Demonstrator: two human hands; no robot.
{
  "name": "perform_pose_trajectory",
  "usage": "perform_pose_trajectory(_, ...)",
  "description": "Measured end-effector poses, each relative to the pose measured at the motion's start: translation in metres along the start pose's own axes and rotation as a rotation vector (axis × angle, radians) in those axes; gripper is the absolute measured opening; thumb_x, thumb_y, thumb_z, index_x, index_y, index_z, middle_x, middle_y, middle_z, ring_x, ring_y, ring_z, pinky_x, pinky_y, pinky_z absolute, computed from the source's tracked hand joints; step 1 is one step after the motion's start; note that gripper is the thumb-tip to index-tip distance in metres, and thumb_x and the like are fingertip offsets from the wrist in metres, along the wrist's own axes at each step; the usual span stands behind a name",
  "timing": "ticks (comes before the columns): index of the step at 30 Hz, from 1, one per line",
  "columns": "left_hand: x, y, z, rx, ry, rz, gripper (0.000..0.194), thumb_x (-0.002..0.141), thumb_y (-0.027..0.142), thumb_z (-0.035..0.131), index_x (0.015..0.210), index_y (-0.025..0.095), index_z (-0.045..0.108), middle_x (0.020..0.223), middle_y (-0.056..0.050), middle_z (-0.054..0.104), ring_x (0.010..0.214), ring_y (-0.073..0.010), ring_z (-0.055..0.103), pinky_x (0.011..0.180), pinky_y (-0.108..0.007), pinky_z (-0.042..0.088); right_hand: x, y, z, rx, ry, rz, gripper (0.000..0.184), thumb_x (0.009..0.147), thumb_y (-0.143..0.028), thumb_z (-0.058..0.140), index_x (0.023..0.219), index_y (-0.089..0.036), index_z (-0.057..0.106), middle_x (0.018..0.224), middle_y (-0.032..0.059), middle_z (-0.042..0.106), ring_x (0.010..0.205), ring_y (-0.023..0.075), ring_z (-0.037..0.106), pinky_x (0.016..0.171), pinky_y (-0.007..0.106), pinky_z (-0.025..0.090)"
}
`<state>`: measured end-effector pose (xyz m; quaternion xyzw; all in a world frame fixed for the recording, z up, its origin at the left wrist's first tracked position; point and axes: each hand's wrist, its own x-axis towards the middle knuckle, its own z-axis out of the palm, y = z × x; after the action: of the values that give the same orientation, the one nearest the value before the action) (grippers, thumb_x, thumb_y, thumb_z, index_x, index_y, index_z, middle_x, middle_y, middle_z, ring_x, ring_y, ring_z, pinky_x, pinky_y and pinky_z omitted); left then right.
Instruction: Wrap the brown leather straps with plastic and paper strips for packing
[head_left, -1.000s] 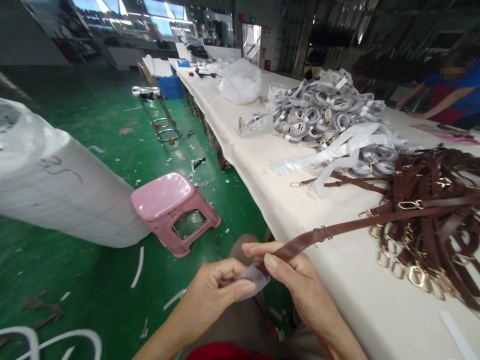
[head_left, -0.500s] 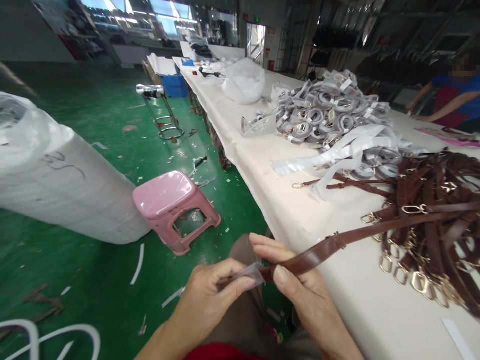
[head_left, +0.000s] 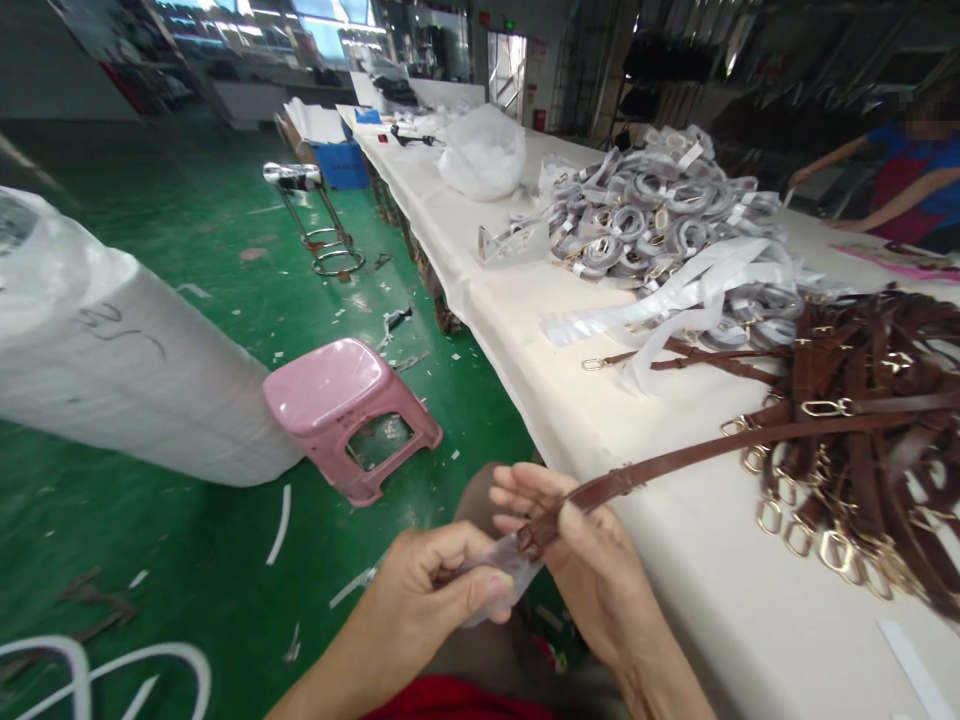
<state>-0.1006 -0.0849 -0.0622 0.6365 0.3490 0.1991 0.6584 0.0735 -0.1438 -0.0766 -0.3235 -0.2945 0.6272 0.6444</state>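
Observation:
My left hand (head_left: 431,595) is closed, pinching a piece of clear plastic film (head_left: 501,575) at the end of a brown leather strap (head_left: 675,462). My right hand (head_left: 570,545) grips the same strap end between thumb and fingers, just right of the film. The strap runs right across the cream table (head_left: 675,560) into a heap of brown straps with gold buckles (head_left: 862,420). Both hands hover over my lap at the table's near edge.
A pile of coiled, plastic-wrapped straps (head_left: 652,215) and loose white strips (head_left: 697,290) lie further along the table. A pink stool (head_left: 345,410) and a large white roll (head_left: 112,350) sit on the green floor at left. Another person (head_left: 900,180) works at far right.
The strap end has been bent and drawn closer to my left hand. The plastic film is now bunched around the tip, and my right fingers have shifted along the strap.

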Motion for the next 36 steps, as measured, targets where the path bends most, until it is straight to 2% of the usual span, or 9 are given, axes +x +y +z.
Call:
perform_pose_trajectory(2,-0.002,-0.002,-0.002,-0.063,-0.005,-0.040,0.027,0.085,0.038,0.069,0.071,0.016,0.069,0.064,-0.001,0.069,0.056,-0.0111,0.052,0.054,-0.021,0.034,0.005,0.001,-0.001,0.233,0.091,0.030,0.034,0.096,-0.046,0.057,0.111,-0.022,0.075,0.122,0.0103,0.073,0.112,0.0255,0.067,0.100,0.041,0.052)
perform_pose_trajectory(4,-0.003,-0.004,-0.003,-0.111,-0.013,-0.079,0.028,0.084,0.040,0.071,0.072,0.015,0.069,0.065,-0.002,0.070,0.057,-0.0110,0.052,0.054,-0.021,0.034,0.007,0.001,0.000,0.290,0.134,0.039,0.033,0.098,-0.042,0.054,0.103,-0.019,0.077,0.114,0.0113,0.076,0.106,0.0243,0.070,0.098,0.040,0.053)
perform_pose_trajectory(7,-0.002,-0.006,-0.003,-0.169,-0.034,-0.129,0.027,0.080,0.041,0.075,0.076,0.014,0.071,0.067,-0.003,0.070,0.059,-0.0118,0.054,0.056,-0.021,0.035,0.006,-0.003,0.003,0.166,0.155,-0.003,0.028,0.096,-0.035,0.057,0.102,-0.016,0.077,0.112,0.0133,0.077,0.105,0.0258,0.070,0.097,0.040,0.052)
perform_pose_trajectory(11,0.000,-0.006,-0.002,-0.211,-0.026,-0.135,0.025,0.077,0.039,0.079,0.077,0.015,0.071,0.068,-0.001,0.070,0.060,-0.0116,0.054,0.057,-0.021,0.036,0.001,-0.012,0.008,-0.025,0.164,-0.030,0.028,0.095,-0.036,0.059,0.104,-0.016,0.077,0.111,0.0133,0.077,0.105,0.0266,0.069,0.099,0.041,0.050)
perform_pose_trajectory(17,0.002,-0.008,-0.003,-0.188,-0.030,-0.131,0.028,0.078,0.041,0.079,0.077,0.014,0.072,0.070,-0.003,0.072,0.063,-0.0124,0.058,0.059,-0.021,0.039,-0.002,-0.018,0.001,-0.246,0.192,-0.075,0.029,0.098,-0.037,0.056,0.102,-0.019,0.077,0.109,0.0098,0.077,0.106,0.0276,0.068,0.098,0.041,0.049)
perform_pose_trajectory(24,-0.001,-0.005,-0.004,-0.258,-0.043,-0.190,0.036,0.071,0.047,0.085,0.078,0.013,0.073,0.070,-0.006,0.075,0.061,-0.0135,0.064,0.057,-0.020,0.041,-0.003,-0.021,-0.004,-0.233,0.198,-0.068,0.029,0.096,-0.038,0.057,0.098,-0.019,0.078,0.104,0.0094,0.077,0.098,0.0261,0.070,0.089,0.039,0.053)
perform_pose_trajectory(31,-0.001,-0.006,-0.002,-0.305,-0.047,-0.160,0.033,0.071,0.045,0.087,0.080,0.015,0.074,0.075,-0.005,0.077,0.064,-0.0155,0.069,0.059,-0.021,0.047,-0.002,-0.018,-0.006,-0.287,0.184,-0.053,0.030,0.097,-0.040,0.056,0.099,-0.019,0.078,0.105,0.0099,0.077,0.098,0.0263,0.070,0.090,0.039,0.053)
perform_pose_trajectory(36,-0.001,-0.007,-0.004,-0.285,-0.080,-0.113,0.034,0.073,0.045,0.086,0.077,0.014,0.073,0.071,-0.005,0.077,0.061,-0.0135,0.066,0.058,-0.019,0.045,-0.001,-0.016,-0.009,-0.275,0.203,-0.055,0.030,0.097,-0.041,0.057,0.098,-0.018,0.078,0.104,0.0096,0.077,0.096,0.0251,0.071,0.087,0.037,0.055)
